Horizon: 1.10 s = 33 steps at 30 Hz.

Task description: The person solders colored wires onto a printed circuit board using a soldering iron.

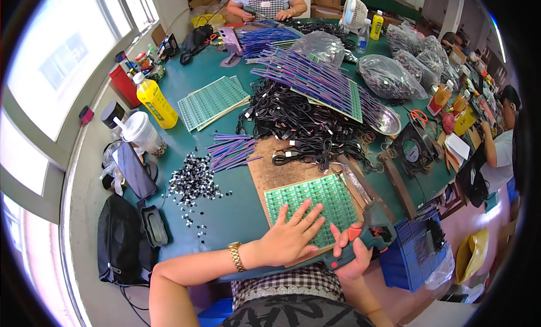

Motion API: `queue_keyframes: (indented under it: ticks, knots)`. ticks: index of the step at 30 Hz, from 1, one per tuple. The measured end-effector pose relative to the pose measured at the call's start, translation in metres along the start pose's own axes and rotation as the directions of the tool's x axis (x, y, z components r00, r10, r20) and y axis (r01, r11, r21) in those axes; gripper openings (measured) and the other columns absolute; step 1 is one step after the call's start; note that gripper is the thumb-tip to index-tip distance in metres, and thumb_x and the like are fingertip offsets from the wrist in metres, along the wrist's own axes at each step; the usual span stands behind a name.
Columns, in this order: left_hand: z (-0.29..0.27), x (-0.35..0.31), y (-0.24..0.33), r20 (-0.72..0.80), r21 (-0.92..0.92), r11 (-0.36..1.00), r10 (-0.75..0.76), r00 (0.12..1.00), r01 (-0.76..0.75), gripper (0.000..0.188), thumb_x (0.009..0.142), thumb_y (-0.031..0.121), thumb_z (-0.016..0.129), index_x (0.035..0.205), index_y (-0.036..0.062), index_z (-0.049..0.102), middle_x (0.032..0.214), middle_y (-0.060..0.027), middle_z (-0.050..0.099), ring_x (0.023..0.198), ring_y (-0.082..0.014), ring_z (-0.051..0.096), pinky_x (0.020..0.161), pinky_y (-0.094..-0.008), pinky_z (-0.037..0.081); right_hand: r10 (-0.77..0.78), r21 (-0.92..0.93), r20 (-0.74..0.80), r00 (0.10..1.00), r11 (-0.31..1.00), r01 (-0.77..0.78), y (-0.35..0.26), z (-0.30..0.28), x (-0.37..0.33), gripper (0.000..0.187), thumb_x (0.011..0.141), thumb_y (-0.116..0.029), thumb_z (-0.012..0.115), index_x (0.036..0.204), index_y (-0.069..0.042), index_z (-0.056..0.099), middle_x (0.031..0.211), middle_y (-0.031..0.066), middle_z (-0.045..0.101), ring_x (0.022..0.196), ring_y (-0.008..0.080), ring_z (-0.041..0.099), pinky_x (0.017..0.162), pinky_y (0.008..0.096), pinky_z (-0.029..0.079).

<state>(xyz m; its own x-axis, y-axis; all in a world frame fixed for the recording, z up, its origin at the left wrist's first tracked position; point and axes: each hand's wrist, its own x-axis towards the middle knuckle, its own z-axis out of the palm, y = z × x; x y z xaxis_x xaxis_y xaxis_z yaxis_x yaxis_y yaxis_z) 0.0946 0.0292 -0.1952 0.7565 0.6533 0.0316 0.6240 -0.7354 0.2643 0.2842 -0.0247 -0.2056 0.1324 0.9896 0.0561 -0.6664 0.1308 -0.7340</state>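
My left hand lies flat with spread fingers on a green circuit-board panel, a sheet of many small repeated boards. The panel rests on a brown board at the table's near edge. My right hand is closed around the handle of a dark green pistol-grip power tool with red parts, just right of the panel. The tool's working tip is hard to make out. Left of the panel lie a heap of small black-and-silver connectors and a bundle of purple and blue strips.
Black cables pile up behind the panel, with more strips on top. More panels are stacked at far left. A phone, cup and yellow bottle line the left edge. A blue crate stands at right. A co-worker sits opposite.
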Motion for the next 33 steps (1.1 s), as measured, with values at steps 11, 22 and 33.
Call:
queue_keyframes:
  ticks: [11,22,33]
  knots:
    - [-0.044,-0.07,-0.1,-0.376,0.06,0.847,-0.471,0.798,0.529,0.024,0.073,0.003,0.07,0.097,0.0018,0.067,0.1,-0.0121,0.061,0.085,-0.0276,0.06,0.074,-0.0359,0.051,0.036,-0.115,-0.01,0.999,0.993,-0.037,0.016,0.0,0.012,0.039,0.086,-0.015,0.058,0.12,-0.003,0.044,0.08,0.0125,0.058,0.056,0.0213,0.059,0.115,0.0517,0.023]
    - [-0.031,-0.074,-0.106,-0.396,0.206,0.874,-0.336,0.855,0.439,0.016,0.071,0.004,0.063,0.087,0.003,0.063,0.09,-0.008,0.059,0.075,-0.0236,0.057,0.067,-0.034,0.049,0.098,-0.136,-0.093,0.991,0.985,-0.11,0.01,0.003,0.017,0.041,0.083,-0.018,0.061,0.118,-0.002,0.047,0.076,0.0134,0.057,0.05,0.0207,0.056,0.112,0.0454,0.034]
    - [-0.039,-0.086,-0.118,-0.236,0.192,0.951,-0.195,0.952,0.243,0.017,0.076,0.007,0.057,0.09,-0.0013,0.061,0.091,-0.0117,0.055,0.079,-0.0247,0.054,0.074,-0.033,0.048,0.147,-0.194,-0.02,0.989,0.97,-0.148,0.01,0.009,0.023,0.041,0.083,-0.018,0.058,0.118,0.001,0.045,0.074,0.0137,0.057,0.047,0.0194,0.056,0.114,0.0443,0.03]
